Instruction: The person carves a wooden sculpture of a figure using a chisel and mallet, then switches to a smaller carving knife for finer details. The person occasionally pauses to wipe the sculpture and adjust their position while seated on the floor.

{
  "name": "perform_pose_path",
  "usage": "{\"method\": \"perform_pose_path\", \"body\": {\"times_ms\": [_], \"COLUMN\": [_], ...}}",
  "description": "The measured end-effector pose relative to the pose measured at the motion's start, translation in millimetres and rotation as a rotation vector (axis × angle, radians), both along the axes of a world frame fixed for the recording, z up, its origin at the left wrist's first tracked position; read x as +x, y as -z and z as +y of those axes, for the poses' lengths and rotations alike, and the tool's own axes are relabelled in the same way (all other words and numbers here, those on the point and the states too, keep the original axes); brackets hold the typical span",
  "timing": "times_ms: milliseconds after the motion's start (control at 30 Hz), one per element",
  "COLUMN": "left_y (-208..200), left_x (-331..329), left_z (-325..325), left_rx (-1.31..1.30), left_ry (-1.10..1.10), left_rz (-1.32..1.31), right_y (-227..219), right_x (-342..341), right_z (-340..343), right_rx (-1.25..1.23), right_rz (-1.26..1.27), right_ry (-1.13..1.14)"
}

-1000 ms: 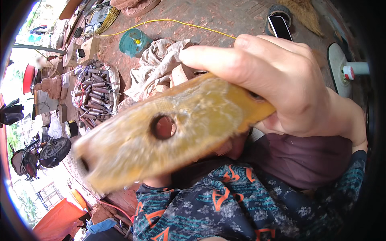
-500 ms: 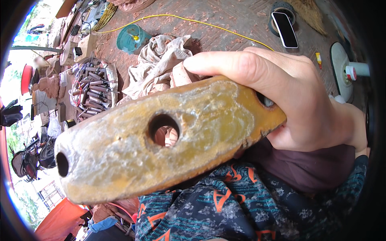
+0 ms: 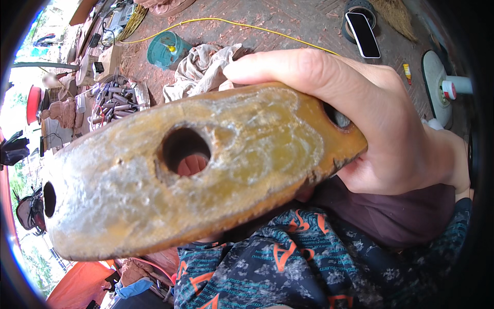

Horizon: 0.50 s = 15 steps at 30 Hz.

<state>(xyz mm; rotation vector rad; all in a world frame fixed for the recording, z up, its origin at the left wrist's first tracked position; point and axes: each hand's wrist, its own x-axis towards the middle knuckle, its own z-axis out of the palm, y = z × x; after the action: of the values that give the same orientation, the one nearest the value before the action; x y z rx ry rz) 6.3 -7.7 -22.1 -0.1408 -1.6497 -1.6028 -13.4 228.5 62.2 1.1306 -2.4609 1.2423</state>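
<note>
Mottled yellow-brown slab with rounded corners (image 3: 247, 154), its material unclear, is held up close to the camera, glossy, streaked whitish, chipped along the lower edge and pierced by round holes. The bare right hand (image 3: 373, 116) pinches its right end, one finger stretched along the top edge. Below the slab, dark patterned cloth (image 3: 247, 268) carries orange letters and small teal lettering.
</note>
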Motion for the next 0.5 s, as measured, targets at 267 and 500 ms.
{"method": "perform_pose_path", "body": {"times_ms": [267,500], "left_y": [16,5], "left_x": [4,8], "left_z": [-38,-1], "left_rx": [-0.974,0.323], "left_ry": [-0.457,0.114], "left_rz": [0.213,-0.209], "right_y": [25,-10], "right_x": [-5,4], "right_z": [-16,-3], "right_rx": [-0.403,0.077], "right_rz": [-0.020,0.106], "right_ry": [-0.005,0.111]}}
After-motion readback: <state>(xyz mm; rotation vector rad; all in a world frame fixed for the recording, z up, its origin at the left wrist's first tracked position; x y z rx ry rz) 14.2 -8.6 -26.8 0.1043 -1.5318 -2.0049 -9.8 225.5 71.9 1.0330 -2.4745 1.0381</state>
